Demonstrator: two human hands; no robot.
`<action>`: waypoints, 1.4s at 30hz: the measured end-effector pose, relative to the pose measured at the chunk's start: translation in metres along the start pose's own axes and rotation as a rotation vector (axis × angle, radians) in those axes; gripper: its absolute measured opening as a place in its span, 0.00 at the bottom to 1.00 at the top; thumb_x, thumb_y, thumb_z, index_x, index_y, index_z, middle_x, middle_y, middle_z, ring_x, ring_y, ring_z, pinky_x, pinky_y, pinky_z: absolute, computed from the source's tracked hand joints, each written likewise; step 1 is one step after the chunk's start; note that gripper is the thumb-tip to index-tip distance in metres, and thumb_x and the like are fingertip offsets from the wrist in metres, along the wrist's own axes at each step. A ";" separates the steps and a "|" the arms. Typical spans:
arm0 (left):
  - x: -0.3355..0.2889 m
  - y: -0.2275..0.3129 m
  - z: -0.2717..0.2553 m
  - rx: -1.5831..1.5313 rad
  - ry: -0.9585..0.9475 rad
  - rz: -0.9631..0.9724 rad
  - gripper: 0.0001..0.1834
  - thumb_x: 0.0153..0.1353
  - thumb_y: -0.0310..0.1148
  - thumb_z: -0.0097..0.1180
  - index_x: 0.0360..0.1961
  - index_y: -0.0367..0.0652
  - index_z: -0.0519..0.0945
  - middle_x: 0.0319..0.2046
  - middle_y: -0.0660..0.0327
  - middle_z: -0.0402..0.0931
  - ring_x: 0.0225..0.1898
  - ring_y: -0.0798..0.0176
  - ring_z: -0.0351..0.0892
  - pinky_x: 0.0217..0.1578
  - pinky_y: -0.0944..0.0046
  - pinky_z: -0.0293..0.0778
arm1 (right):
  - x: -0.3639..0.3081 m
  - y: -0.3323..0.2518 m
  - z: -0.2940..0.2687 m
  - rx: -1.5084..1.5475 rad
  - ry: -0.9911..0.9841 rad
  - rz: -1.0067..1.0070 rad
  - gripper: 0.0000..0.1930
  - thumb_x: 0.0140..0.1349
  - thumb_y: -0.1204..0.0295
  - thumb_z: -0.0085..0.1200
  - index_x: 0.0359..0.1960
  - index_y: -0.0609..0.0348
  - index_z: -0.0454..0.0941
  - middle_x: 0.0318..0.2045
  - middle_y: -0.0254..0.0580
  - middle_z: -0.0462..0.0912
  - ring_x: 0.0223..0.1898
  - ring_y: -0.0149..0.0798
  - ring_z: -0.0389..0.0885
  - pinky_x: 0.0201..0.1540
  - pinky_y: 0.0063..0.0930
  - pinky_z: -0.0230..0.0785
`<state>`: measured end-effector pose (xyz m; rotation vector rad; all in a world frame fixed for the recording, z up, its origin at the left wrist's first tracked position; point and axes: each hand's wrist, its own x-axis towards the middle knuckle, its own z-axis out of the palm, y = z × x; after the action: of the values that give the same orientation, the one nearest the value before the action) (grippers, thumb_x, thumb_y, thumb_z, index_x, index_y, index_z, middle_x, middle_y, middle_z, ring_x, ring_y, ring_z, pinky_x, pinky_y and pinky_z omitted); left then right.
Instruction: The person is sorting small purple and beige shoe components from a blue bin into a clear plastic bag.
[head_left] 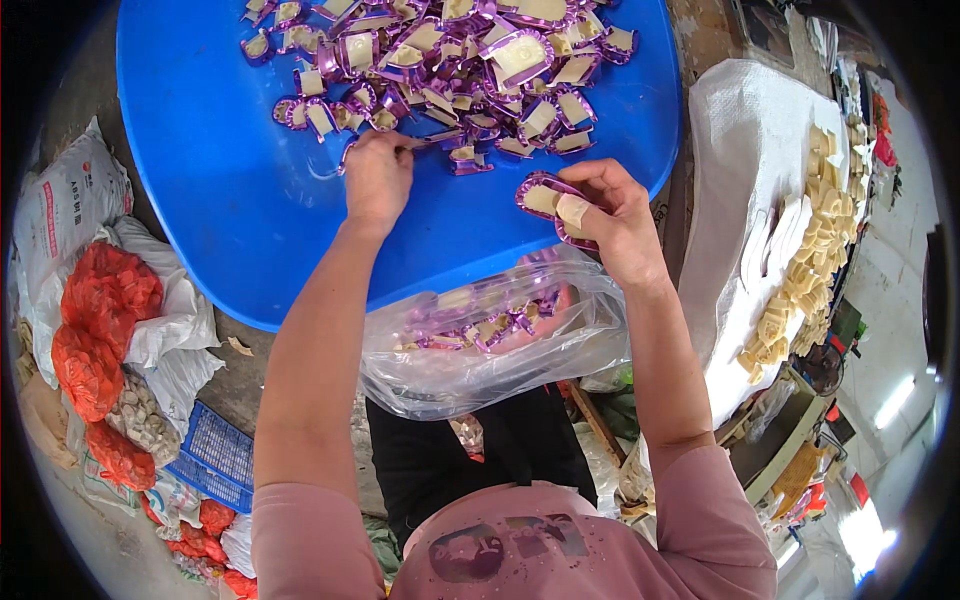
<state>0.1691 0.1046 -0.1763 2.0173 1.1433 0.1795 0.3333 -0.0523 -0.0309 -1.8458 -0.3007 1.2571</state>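
- While looking down from head height, shows a glossy purple piece in the right hand, raised over the near right part of a blue table.
- Gripped firmly between thumb and bent fingers; with a second purple edge showing beneath the thumb, cannot tell whether one piece or two.
- Has a rounded end, a scalloped rim as bright as foil, and a matte cream hollow turned upward.
- Rests the left hand at the near edge of a heap of similar pieces, with fingers against purple rims; fingertips partly hidden, so cannot tell whether pinching one.
- Gleams violet and cream across the far part of the table, with curved shells overlapping at many angles, some hollow side up, others on edge.
- Shows similar purple and cream shells through a wrinkled clear plastic bag, just below the table's near edge, above black trousers.
- To the right, a white sack bearing scattered cream pieces.
- To the left, red bags near a blue crate.
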 end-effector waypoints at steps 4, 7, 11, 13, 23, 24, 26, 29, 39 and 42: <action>0.000 -0.002 -0.025 -0.104 0.041 -0.157 0.08 0.52 0.26 0.57 0.33 0.36 0.83 0.29 0.50 0.81 0.26 0.55 0.82 0.30 0.62 0.77 | -0.007 -0.002 0.000 0.046 -0.001 -0.005 0.12 0.55 0.77 0.56 0.41 0.65 0.73 0.32 0.39 0.79 0.29 0.27 0.76 0.31 0.20 0.68; -0.028 0.038 -0.066 -0.739 -0.220 -0.298 0.08 0.51 0.24 0.57 0.34 0.34 0.81 0.27 0.57 0.80 0.23 0.67 0.77 0.22 0.69 0.73 | -0.031 -0.002 -0.015 -0.050 -0.165 -0.004 0.11 0.53 0.78 0.57 0.40 0.65 0.75 0.33 0.39 0.79 0.31 0.29 0.77 0.32 0.22 0.69; -0.118 0.067 -0.099 -0.839 -0.614 -0.092 0.12 0.48 0.19 0.56 0.36 0.36 0.80 0.34 0.57 0.77 0.27 0.67 0.77 0.25 0.69 0.74 | -0.047 0.020 -0.002 -0.390 -0.617 -0.124 0.12 0.50 0.80 0.55 0.39 0.63 0.76 0.39 0.42 0.79 0.40 0.44 0.78 0.40 0.33 0.71; -0.151 0.070 -0.083 -0.726 -0.681 -0.003 0.13 0.48 0.18 0.56 0.37 0.38 0.80 0.37 0.55 0.77 0.29 0.64 0.78 0.28 0.68 0.76 | -0.057 0.038 0.010 -0.531 -0.588 -0.140 0.13 0.50 0.78 0.55 0.39 0.63 0.76 0.42 0.42 0.78 0.42 0.47 0.77 0.45 0.37 0.70; -0.086 0.070 -0.060 -0.242 -0.248 0.084 0.21 0.52 0.21 0.54 0.50 0.44 0.75 0.46 0.46 0.71 0.46 0.47 0.72 0.49 0.52 0.68 | 0.006 -0.003 -0.031 -0.915 0.034 -0.520 0.22 0.52 0.71 0.58 0.50 0.58 0.73 0.46 0.49 0.75 0.52 0.51 0.69 0.56 0.43 0.60; -0.067 0.067 -0.048 -0.182 -0.250 0.078 0.24 0.53 0.23 0.55 0.54 0.45 0.72 0.49 0.46 0.69 0.50 0.48 0.71 0.50 0.53 0.69 | 0.024 0.002 -0.031 -1.070 0.090 -0.471 0.27 0.51 0.70 0.58 0.56 0.50 0.70 0.53 0.45 0.70 0.54 0.50 0.66 0.58 0.43 0.58; -0.037 0.057 -0.015 -0.055 -0.279 0.033 0.31 0.53 0.27 0.57 0.60 0.48 0.65 0.51 0.44 0.67 0.53 0.47 0.69 0.52 0.55 0.68 | 0.056 0.013 -0.022 -1.194 0.106 -0.482 0.29 0.51 0.70 0.58 0.58 0.46 0.69 0.53 0.44 0.69 0.54 0.50 0.65 0.58 0.43 0.57; -0.010 0.046 0.027 0.085 -0.272 0.010 0.36 0.52 0.30 0.60 0.63 0.50 0.60 0.49 0.41 0.66 0.52 0.43 0.68 0.53 0.54 0.67 | 0.082 0.020 -0.004 -1.446 0.131 -0.428 0.29 0.52 0.71 0.56 0.59 0.39 0.68 0.52 0.41 0.69 0.54 0.50 0.65 0.57 0.42 0.60; 0.006 0.034 0.028 -0.063 -0.354 -0.083 0.22 0.49 0.27 0.59 0.47 0.46 0.69 0.40 0.44 0.70 0.41 0.42 0.74 0.46 0.53 0.72 | 0.097 0.034 -0.030 -1.398 0.112 -0.507 0.16 0.52 0.78 0.49 0.44 0.49 0.77 0.46 0.40 0.74 0.50 0.49 0.72 0.50 0.39 0.72; 0.001 0.026 0.019 -0.044 -0.375 -0.062 0.17 0.51 0.27 0.56 0.44 0.44 0.70 0.39 0.46 0.72 0.39 0.44 0.76 0.44 0.53 0.73 | 0.095 0.029 -0.029 -1.363 0.118 -0.524 0.14 0.52 0.77 0.50 0.41 0.52 0.77 0.45 0.41 0.74 0.48 0.48 0.74 0.49 0.39 0.72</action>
<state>0.1959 0.0872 -0.1712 1.8727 0.9507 -0.1971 0.3948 -0.0264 -0.1103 -2.5847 -1.7650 0.4968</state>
